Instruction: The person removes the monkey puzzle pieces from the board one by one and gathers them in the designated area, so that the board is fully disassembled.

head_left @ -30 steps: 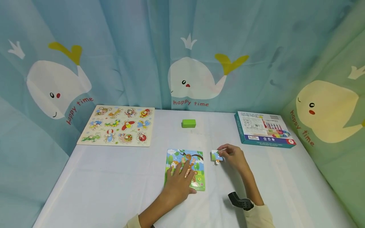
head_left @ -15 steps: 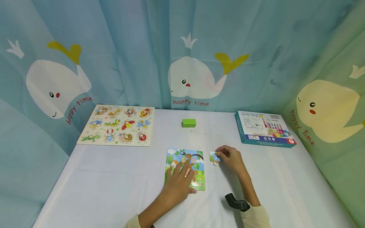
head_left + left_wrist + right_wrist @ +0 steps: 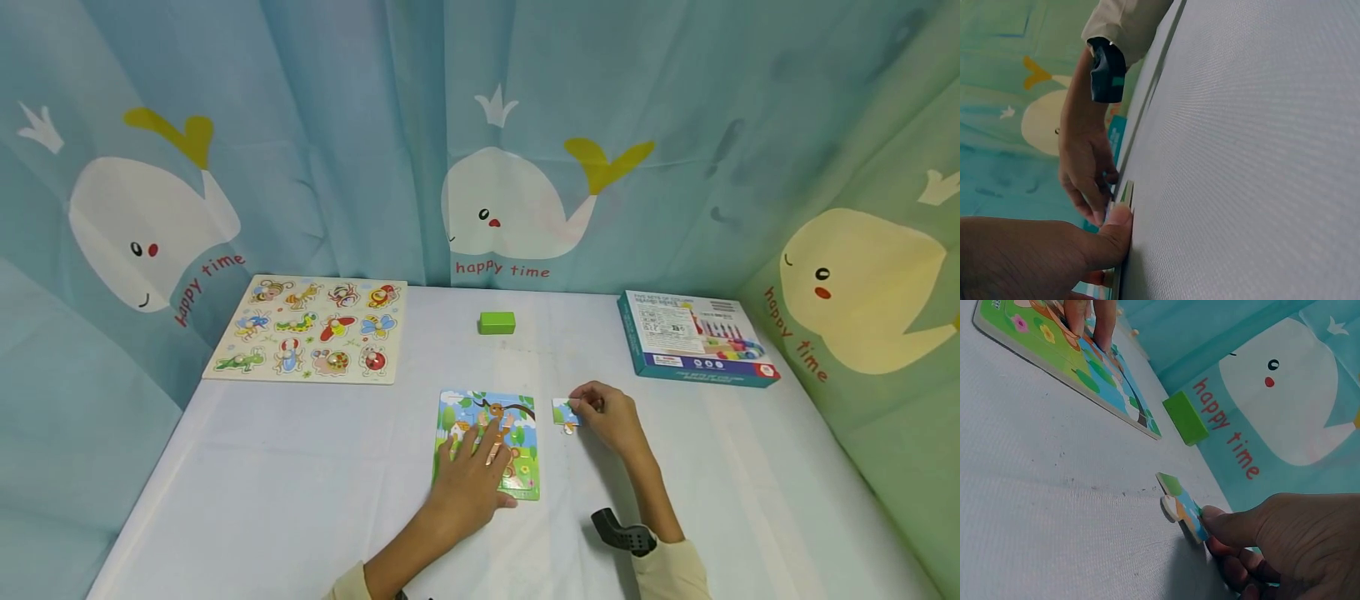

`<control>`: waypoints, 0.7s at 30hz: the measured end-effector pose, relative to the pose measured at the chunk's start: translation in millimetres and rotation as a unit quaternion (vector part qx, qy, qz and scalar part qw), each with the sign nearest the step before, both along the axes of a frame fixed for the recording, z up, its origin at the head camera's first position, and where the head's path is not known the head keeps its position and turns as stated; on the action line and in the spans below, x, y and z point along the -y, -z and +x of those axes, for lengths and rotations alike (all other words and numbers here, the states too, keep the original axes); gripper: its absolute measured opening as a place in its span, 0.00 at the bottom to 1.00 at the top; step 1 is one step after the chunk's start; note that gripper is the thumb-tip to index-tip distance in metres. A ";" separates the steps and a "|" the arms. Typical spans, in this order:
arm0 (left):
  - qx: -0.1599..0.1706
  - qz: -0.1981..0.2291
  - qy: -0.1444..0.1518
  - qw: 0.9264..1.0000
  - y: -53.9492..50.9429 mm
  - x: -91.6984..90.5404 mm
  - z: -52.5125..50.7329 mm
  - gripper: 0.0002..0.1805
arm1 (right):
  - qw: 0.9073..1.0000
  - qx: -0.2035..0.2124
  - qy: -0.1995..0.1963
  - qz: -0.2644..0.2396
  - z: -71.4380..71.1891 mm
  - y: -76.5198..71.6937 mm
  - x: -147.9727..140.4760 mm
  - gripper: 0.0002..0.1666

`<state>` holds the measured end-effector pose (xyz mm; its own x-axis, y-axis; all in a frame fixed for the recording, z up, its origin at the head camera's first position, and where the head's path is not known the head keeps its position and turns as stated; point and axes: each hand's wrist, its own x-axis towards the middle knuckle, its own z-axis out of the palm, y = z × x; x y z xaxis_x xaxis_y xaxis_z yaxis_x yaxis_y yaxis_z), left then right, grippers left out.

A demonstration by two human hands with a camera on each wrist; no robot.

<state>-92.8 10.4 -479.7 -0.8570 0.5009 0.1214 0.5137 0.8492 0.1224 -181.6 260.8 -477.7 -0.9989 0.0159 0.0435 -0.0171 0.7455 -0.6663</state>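
My left hand (image 3: 467,483) rests on a picture jigsaw puzzle (image 3: 528,454) showing animals, a tree branch and a house; its fingers spread over the lower middle of the board. In the left wrist view, the left thumb (image 3: 1113,234) lies at the board's edge. Just right of the board, my right hand (image 3: 611,418) pinches a jigsaw piece (image 3: 562,412) by its right side, between thumb and fingers. Blue, green and orange print shows on the piece (image 3: 1184,506), which is tilted and has a rounded tab. Part of the puzzle picture is hidden under the left hand.
A wooden insect peg puzzle (image 3: 307,333) lies at the back left. Behind the jigsaw sits a green block (image 3: 497,323). At the back right is a flat toy box (image 3: 693,342). Whale-print curtains (image 3: 360,150) hang around the white-covered table (image 3: 300,475).
My right hand has shifted slightly left with the jigsaw piece, closer to the board, and is nearly still over the last half second. The left hand has stayed on the puzzle.
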 end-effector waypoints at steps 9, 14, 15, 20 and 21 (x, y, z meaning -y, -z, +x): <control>-0.011 -0.009 0.003 1.000 -2.6 0.3 1.2 0.31 | 1.000 -0.015 0.005 0.009 -0.3 3.4 -1.6 0.02; -0.007 -0.010 0.003 1.000 -2.3 0.6 1.3 0.31 | 1.000 -0.016 0.001 0.005 -0.4 4.9 -2.7 0.02; -0.006 -0.008 0.004 1.000 -2.2 0.7 1.2 0.31 | 1.000 -0.017 0.001 0.005 -0.4 4.9 -2.7 0.02; -0.001 -0.006 0.005 1.000 -2.8 1.1 0.8 0.31 | 1.000 -0.017 0.004 0.009 -0.7 5.4 -2.6 0.02; 0.001 -0.004 0.005 1.000 -2.8 1.1 0.6 0.31 | 1.000 -0.018 0.005 0.010 -0.8 5.5 -2.4 0.02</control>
<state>-92.2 9.3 -476.9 -0.8521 0.5103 0.1160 0.5219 0.8451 0.1157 -182.3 263.2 -483.1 -0.9964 0.0249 0.0807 -0.0338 0.7584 -0.6509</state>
